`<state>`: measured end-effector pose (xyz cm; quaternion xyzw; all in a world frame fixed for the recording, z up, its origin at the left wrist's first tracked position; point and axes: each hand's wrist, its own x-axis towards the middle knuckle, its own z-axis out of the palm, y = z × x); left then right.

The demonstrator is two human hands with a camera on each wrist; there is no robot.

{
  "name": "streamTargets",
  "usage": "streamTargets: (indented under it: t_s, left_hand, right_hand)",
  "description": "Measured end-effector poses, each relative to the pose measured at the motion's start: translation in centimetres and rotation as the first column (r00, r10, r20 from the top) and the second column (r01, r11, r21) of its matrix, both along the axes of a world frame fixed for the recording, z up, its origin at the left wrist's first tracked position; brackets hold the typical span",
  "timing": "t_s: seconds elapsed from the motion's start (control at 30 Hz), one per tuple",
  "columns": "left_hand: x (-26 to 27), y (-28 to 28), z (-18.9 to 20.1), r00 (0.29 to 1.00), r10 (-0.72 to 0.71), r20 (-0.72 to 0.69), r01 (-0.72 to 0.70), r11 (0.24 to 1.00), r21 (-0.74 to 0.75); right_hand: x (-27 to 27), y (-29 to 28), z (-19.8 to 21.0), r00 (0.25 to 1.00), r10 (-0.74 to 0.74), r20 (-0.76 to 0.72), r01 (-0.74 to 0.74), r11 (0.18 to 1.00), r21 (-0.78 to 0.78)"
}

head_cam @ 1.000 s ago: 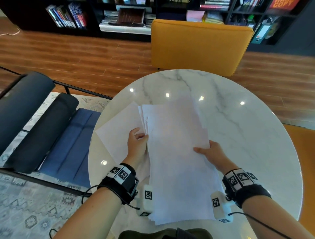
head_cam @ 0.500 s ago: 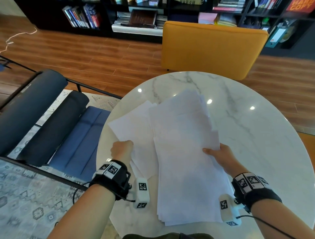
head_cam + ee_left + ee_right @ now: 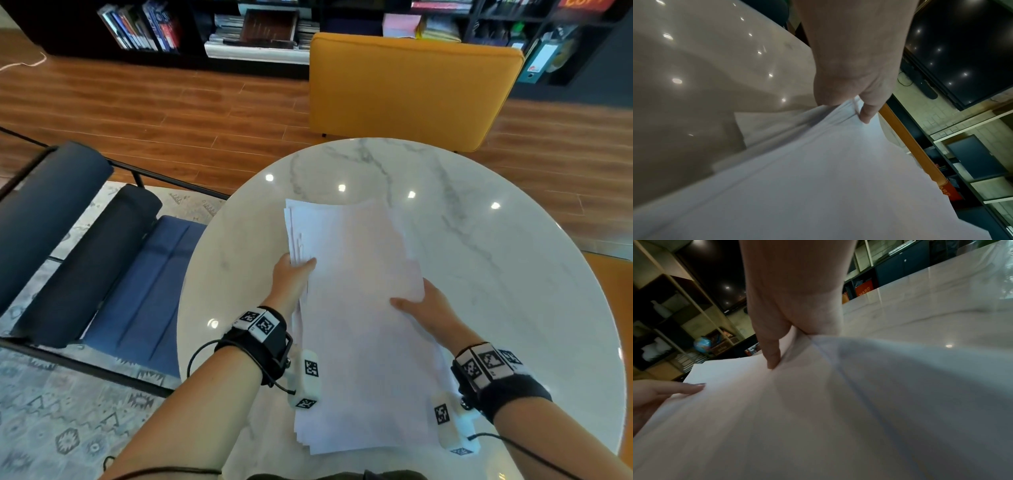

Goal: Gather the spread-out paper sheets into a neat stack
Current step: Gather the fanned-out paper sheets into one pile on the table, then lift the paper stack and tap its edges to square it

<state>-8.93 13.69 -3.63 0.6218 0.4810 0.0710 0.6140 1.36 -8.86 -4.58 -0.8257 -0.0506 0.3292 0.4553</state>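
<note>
Nearest me, the lower edge of the paper stack (image 3: 359, 342) fans out in steps above the bench (image 3: 513, 274) rim, so the sheets are gathered but not yet square. I judge the step in hand to be the evening-up of the edges.

My left hand (image 3: 291, 281) pinches the stack's left edge, thumb on top and the other fingers hidden beneath; the left wrist view shows the thumb (image 3: 867, 112) creasing the top sheet. My right hand (image 3: 423, 308) pinches the right edge the same way, thumb (image 3: 772, 356) laid on the paper. The stack hangs bowed between them, over the middle of the round marble bench.

To do this well, I would loosen both pinches a little, tip the stack upright and tap its long edge, then its short edge, on the marble. Gripping too hard would lock the offset in and crease the sheets.

At the far left corner, several sheet edges stick out staggered; that corner needs most attention. Beyond the bench stands a yellow chair (image 3: 411, 89).
</note>
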Motion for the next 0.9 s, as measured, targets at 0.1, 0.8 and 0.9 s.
streamTargets:
  t_s: [0.1,0.8,0.9]
  left_hand:
    - [0.2,-0.9,0.1,0.997,-0.018,0.076,0.015,0.999,0.032]
    - [0.9,0.0,10.5,0.865,-0.201,0.459,0.048,0.945,0.324]
    - [1.4,-1.1,12.6,0.834,-0.188,0.519,-0.072,0.896,0.439]
  right_hand:
    - [-0.2,0.2,-0.4,1.000,0.019,0.017,-0.017,0.997,-0.076]
    - [1.3,1.8,8.9,0.958,-0.279,-0.066,0.264,0.771,0.579]
    - [1.0,2.4,12.0,0.946,-0.323,0.012,0.243,0.734,0.635]
